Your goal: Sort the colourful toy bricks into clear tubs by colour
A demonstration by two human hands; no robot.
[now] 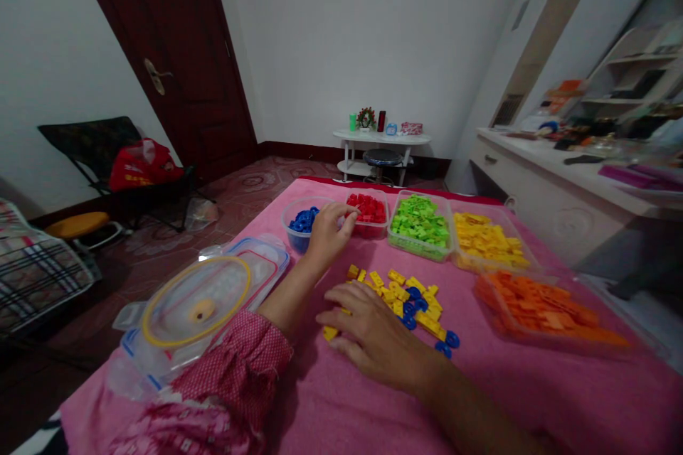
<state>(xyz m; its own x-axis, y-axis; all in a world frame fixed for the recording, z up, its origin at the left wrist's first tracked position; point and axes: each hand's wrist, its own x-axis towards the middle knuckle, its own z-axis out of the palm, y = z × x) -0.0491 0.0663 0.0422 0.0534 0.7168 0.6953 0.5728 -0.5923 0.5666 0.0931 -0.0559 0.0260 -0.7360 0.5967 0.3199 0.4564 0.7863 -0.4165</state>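
Note:
My left hand (329,231) reaches over the gap between a round clear bowl of blue ring-shaped pieces (304,220) and a clear box of red pieces (368,208). Its fingers are bent together towards the red box; whatever they hold is too small to make out. Lower down, my right hand (376,330) lies palm down with fingers spread beside a loose pile of yellow building blocks (398,291). A single yellow block (329,333) shows under its fingertips. Several blue rings (452,339) lie mixed in and at the pile's right edge.
Boxes of green pieces (421,224), yellow pieces (488,238) and orange pieces (549,309) line the right of the pink cloth (341,405). Stacked clear lids (197,298) lie at left. Beyond stand a small white table (381,136) and a white desk (565,178).

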